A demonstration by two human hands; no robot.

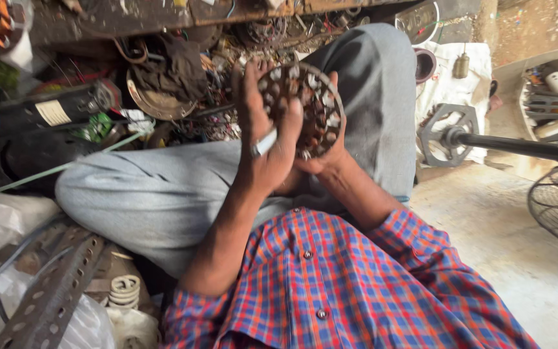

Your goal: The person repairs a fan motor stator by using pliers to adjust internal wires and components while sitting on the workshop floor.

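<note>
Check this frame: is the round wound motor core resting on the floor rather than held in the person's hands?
No: both the left hand and right hand hold the round motor core up above the lap.

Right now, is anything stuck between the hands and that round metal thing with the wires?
No. Both hands already touch the round motor winding. The left hand wraps over its near side, and the right hand cups it from below. Nothing visible lies between.
</note>
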